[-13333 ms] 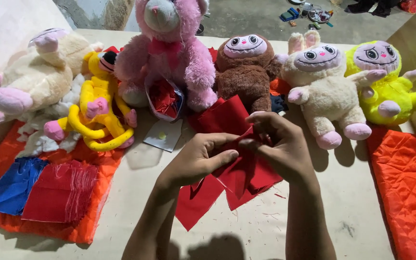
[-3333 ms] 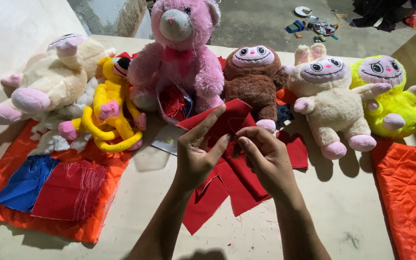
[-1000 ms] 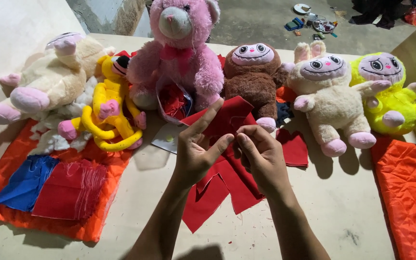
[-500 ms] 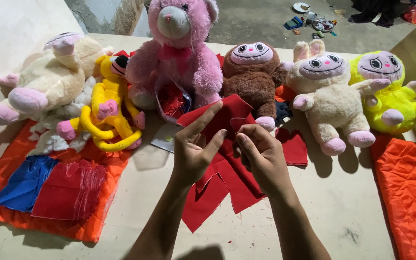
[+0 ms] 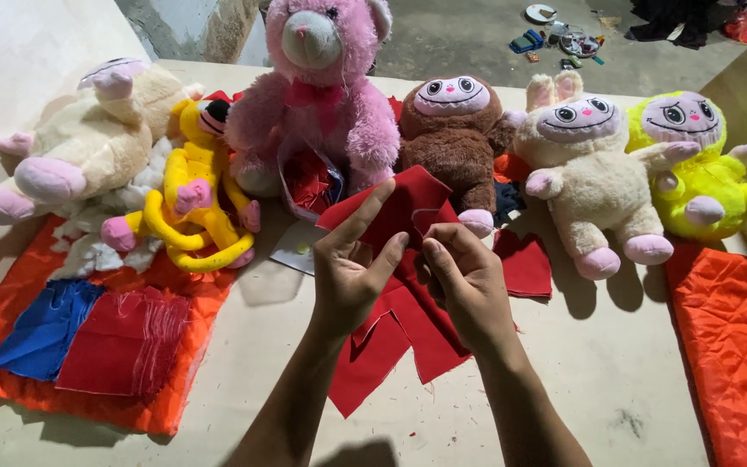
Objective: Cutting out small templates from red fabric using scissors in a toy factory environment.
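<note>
My left hand and my right hand meet over a red fabric piece held up above the table. The left hand pinches the cloth with thumb and middle fingers while its forefinger sticks out. The right hand's fingers curl onto the cloth's edge. More red fabric pieces lie under both hands on the beige table. Whether the right hand holds a needle cannot be seen.
Behind stand plush toys: a cream one, a yellow monkey, a pink bear, a brown one, a cream bunny, a yellow-green one. Orange quilted fabric lies right; blue cloth and stacked red cloth lie left.
Both hands stay at the red fabric in the same spot. The left hand went from closed on the cloth to forefinger extended; the fingers have shifted only slightly in the last second.
</note>
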